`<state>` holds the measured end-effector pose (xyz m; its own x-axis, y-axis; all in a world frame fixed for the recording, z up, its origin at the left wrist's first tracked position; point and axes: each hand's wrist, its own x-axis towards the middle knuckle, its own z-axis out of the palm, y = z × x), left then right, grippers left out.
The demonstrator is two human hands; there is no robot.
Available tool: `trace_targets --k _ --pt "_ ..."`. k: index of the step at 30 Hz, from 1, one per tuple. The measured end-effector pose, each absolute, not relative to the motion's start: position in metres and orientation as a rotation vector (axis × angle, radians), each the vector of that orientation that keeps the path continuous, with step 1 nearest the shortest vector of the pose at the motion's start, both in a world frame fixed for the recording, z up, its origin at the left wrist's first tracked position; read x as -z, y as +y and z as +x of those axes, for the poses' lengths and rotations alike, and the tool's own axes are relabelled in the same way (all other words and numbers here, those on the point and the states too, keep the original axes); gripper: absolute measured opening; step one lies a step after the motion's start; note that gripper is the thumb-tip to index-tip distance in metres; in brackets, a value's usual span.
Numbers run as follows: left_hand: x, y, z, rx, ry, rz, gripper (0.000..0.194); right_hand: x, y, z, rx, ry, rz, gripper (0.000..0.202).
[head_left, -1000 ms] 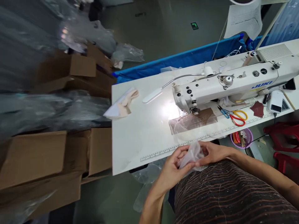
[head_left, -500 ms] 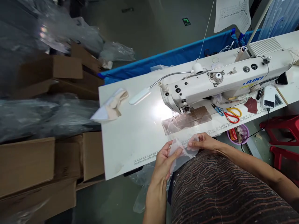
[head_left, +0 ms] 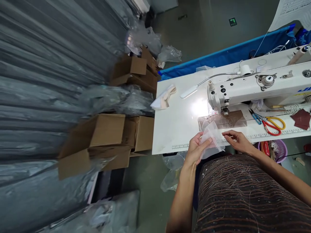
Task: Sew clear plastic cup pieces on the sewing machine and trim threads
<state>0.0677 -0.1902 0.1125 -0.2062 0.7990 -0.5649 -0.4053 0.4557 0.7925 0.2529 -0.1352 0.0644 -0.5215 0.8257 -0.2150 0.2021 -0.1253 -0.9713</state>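
Note:
My left hand (head_left: 196,150) pinches a piece of sheer white fabric (head_left: 211,134) at the front edge of the sewing table, thumb on top. To its right, my right hand (head_left: 236,141) hovers over the table's edge, apart from the fabric, with thumb and forefinger spread and nothing visible between them. Just beyond both hands a brownish translucent sheet (head_left: 234,119) lies under the needle area of the white sewing machine (head_left: 243,92). A lamp (head_left: 189,92) lights the tabletop left of the needle.
Scissors with red and yellow handles (head_left: 273,126) and blue thread snips (head_left: 255,117) lie right of the needle, near dark red patches (head_left: 301,119). Folded cloth (head_left: 165,97) sits at the table's left edge. Open cardboard boxes (head_left: 107,132) stand left; a purple basket (head_left: 283,152) is below.
My right hand has let go of the sheer fabric and moved away to the right. The fabric stays in my left hand. The view has swung left, showing more boxes and grey curtain.

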Motion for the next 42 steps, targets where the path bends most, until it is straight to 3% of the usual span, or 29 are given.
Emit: trace_targets --k 7,10,13,16,20,25,29,31,35,42 --pt "-0.115 -0.194 0.063 -1.103 1.415 0.408 0.069 -0.074 -0.131 0.246 -1.616 -1.726 -1.150 0.025" --pt "-0.116 -0.197 0.063 -1.068 1.596 0.597 0.062 -0.086 -0.140 0.245 -1.609 -1.690 -1.152 0.027" --pt "-0.122 -0.199 0.072 -0.938 1.897 1.025 0.048 -0.099 -0.152 0.237 -1.823 -1.577 -0.972 0.050" --pt "-0.130 -0.203 0.092 -0.656 1.849 1.400 0.062 -0.103 -0.155 0.226 -1.965 -1.436 -0.849 0.073" --pt "-0.137 -0.212 0.107 -0.396 1.514 1.479 0.083 -0.094 -0.149 0.224 -2.093 -1.242 -0.929 0.059" --pt "-0.137 -0.208 0.089 -0.622 1.374 1.179 0.061 -0.086 -0.143 0.236 -2.366 -0.706 -0.884 0.051" --pt "-0.129 -0.192 0.074 -1.145 1.614 0.937 0.041 -0.089 -0.131 0.248 -2.507 -0.473 -0.832 0.031" --pt "-0.121 -0.185 0.071 -1.310 1.658 0.762 0.048 -0.091 -0.122 0.254 -2.546 -0.423 -0.790 0.021" --pt "-0.114 -0.178 0.073 -1.244 1.343 0.469 0.072 -0.097 -0.108 0.260 -2.583 -0.430 -0.728 0.010" --pt "-0.130 -0.177 0.086 -1.182 1.324 0.517 0.090 -0.091 -0.104 0.254 -2.578 -0.483 -0.880 0.017"
